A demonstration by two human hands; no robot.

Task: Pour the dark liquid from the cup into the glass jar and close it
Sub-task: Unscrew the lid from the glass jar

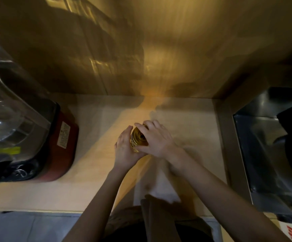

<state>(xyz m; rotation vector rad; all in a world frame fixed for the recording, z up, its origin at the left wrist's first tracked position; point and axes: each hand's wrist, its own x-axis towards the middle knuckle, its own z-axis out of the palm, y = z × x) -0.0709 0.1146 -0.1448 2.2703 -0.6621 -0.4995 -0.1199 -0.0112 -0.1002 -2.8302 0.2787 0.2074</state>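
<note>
White cloth [161, 187] lies on the desk [54, 193] near its front edge. Beyond it both hands meet mid-desk: left hand [124, 151] wraps the glass jar [134, 145] body, right hand [156, 138] grips the gold lid [140, 136] from above. Closing step, likely twisting the lid; next needs a firm turn with the jar steadied. Cup not visible. Blender [28, 123] far left, sink [267, 151] right.
</note>
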